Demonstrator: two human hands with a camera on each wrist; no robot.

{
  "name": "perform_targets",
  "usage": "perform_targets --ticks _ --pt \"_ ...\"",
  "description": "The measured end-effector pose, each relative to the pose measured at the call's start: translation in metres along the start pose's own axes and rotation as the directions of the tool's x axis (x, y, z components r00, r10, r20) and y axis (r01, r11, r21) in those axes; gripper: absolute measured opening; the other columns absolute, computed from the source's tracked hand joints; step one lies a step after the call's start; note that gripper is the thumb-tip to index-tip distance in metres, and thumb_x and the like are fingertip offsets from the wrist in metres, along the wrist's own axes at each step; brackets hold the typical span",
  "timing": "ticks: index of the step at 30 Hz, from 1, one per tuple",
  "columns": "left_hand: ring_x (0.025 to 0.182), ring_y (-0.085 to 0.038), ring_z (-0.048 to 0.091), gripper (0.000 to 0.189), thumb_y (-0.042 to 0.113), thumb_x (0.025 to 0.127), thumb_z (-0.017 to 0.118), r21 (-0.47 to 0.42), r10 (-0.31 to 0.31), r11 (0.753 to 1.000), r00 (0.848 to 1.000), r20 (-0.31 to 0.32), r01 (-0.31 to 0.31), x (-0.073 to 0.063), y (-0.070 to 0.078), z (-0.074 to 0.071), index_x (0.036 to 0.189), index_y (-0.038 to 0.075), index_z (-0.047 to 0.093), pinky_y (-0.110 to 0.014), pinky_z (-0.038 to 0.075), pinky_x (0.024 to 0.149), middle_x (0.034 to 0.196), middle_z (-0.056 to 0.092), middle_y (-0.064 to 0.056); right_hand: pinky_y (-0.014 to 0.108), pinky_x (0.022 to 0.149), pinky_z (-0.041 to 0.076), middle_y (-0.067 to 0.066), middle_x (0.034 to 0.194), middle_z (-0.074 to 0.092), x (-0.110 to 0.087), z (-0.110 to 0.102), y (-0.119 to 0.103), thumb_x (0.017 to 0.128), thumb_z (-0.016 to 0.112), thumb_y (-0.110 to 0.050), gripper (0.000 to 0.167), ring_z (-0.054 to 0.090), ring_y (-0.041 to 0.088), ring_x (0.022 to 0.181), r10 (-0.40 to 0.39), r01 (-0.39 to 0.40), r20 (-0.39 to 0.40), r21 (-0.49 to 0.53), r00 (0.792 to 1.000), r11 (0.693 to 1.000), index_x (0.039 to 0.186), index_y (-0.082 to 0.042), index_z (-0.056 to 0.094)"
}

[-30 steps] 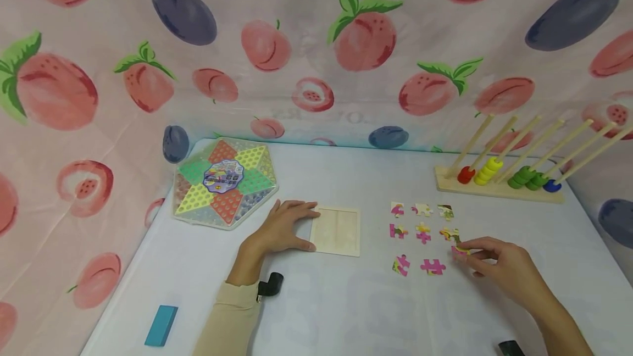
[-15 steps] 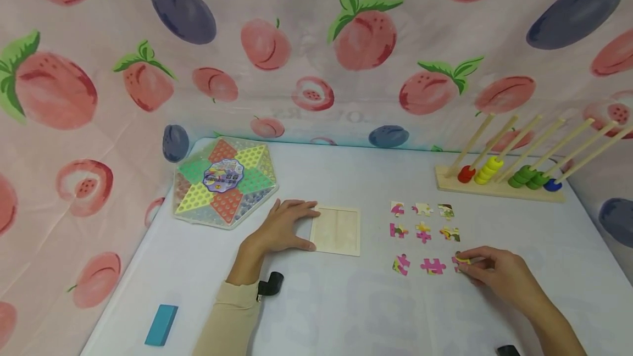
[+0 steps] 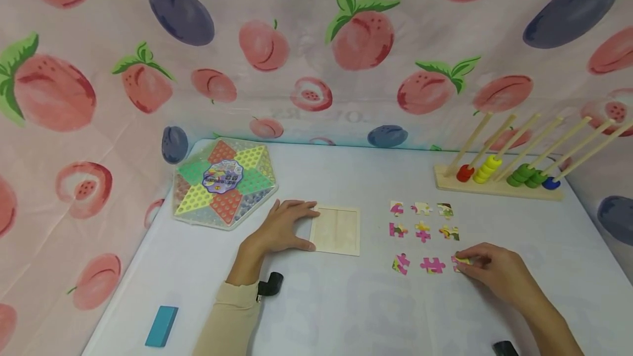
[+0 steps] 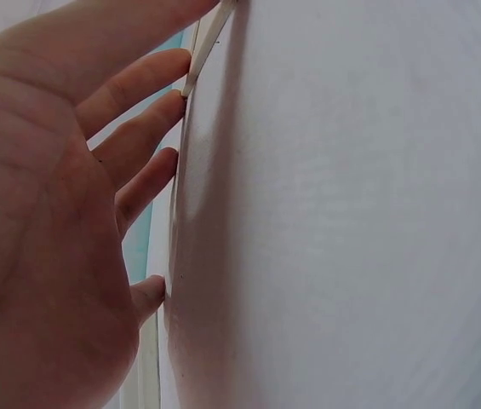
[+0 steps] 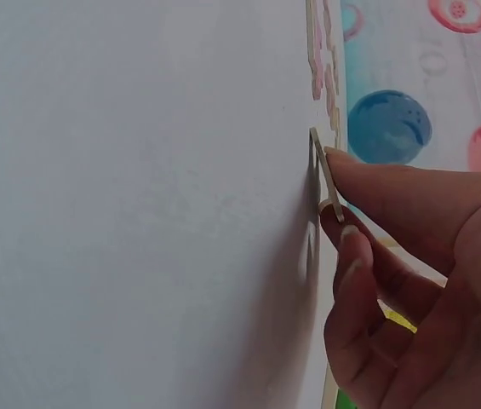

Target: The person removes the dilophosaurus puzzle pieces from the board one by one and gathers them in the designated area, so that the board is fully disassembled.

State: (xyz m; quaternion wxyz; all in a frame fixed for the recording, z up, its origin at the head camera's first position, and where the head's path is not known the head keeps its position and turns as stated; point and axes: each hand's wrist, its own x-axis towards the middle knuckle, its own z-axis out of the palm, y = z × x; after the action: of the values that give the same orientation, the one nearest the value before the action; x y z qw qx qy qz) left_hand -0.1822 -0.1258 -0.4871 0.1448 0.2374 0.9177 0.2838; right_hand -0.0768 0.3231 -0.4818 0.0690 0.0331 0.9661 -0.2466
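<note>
My right hand (image 3: 497,272) pinches a pink-and-yellow jigsaw piece (image 3: 457,263) between thumb and fingertips, at the right end of the nearest row of pieces. In the right wrist view the piece (image 5: 326,175) is tilted, with one edge at or close to the table. To its left lie a pink jigsaw piece (image 3: 433,266) and a pink-and-green one (image 3: 401,263). My left hand (image 3: 279,229) is spread at the left side of a shallow square wooden tray (image 3: 337,231), its thumb and index finger touching the tray's corners. Its fingers are fairly straight in the left wrist view.
Several more jigsaw pieces (image 3: 422,231) lie in two rows farther back. A wooden bead counter (image 3: 499,184) with upright rods stands at the back right. A hexagonal Chinese checkers board (image 3: 225,183) lies back left, a blue block (image 3: 161,326) front left. A patterned cloth hangs behind.
My right hand has brought its jigsaw piece toward me, from beside the middle row to the end of the nearest row. The left hand and the tray have stayed put.
</note>
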Motion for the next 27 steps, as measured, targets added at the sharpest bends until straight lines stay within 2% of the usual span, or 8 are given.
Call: perform_targets --ticks 5,9,12,15,27 --pt "0.152 -0.026 0.036 0.075 0.038 0.072 0.092 0.001 -0.002 1.000 1.000 0.002 0.002 -0.0004 -0.0006 0.0003 0.139 0.023 0.063 -0.067 0.004 0.128 0.160 0.047 0.005 0.017 0.063 0.046 0.005 0.097 0.075 0.0009 -0.0006 -0.0025 0.080 0.086 -0.020 0.022 0.058 0.016 0.080 0.021 -0.021 0.015 -0.012 1.000 1.000 0.101 -0.013 0.080" --pt "0.151 -0.026 0.037 0.074 0.038 0.072 0.092 0.001 0.004 1.000 1.000 -0.002 -0.004 -0.0003 -0.0013 0.0009 0.139 0.023 0.064 -0.068 0.005 0.127 0.160 0.048 0.005 0.036 0.076 0.059 0.010 0.101 0.075 0.0012 0.0001 -0.0033 0.080 0.086 -0.020 0.022 0.064 0.022 0.088 0.028 -0.028 0.017 -0.023 0.999 0.999 0.100 -0.013 0.080" --pt "0.151 -0.025 0.037 0.074 0.039 0.072 0.092 -0.002 0.005 1.000 1.000 -0.003 -0.005 -0.0002 -0.0014 0.0009 0.139 0.023 0.064 -0.068 0.005 0.127 0.160 0.048 0.005 0.052 0.084 0.059 0.012 0.102 0.073 0.0025 0.0012 -0.0035 0.080 0.086 -0.020 0.023 0.064 0.025 0.091 0.027 -0.027 0.017 -0.037 0.999 0.999 0.100 -0.012 0.080" --pt "0.152 -0.025 0.036 0.074 0.039 0.072 0.091 -0.004 0.001 1.000 1.000 -0.001 -0.001 -0.0002 -0.0013 0.0006 0.139 0.023 0.063 -0.067 0.005 0.128 0.160 0.048 0.006 0.053 0.084 0.058 0.011 0.099 0.070 0.0045 0.0016 -0.0042 0.079 0.087 -0.019 0.024 0.063 0.026 0.091 0.026 -0.025 0.020 -0.047 0.999 0.999 0.100 -0.009 0.078" --pt "0.151 -0.026 0.036 0.074 0.038 0.072 0.092 -0.004 -0.004 1.000 1.000 -0.001 0.004 -0.0006 -0.0003 0.0006 0.139 0.023 0.063 -0.067 0.005 0.128 0.160 0.048 0.005 0.040 0.077 0.056 0.011 0.100 0.072 0.0060 0.0011 -0.0037 0.082 0.085 -0.019 0.029 0.063 0.022 0.088 0.048 -0.046 0.044 -0.030 0.998 0.998 0.105 -0.007 0.073"
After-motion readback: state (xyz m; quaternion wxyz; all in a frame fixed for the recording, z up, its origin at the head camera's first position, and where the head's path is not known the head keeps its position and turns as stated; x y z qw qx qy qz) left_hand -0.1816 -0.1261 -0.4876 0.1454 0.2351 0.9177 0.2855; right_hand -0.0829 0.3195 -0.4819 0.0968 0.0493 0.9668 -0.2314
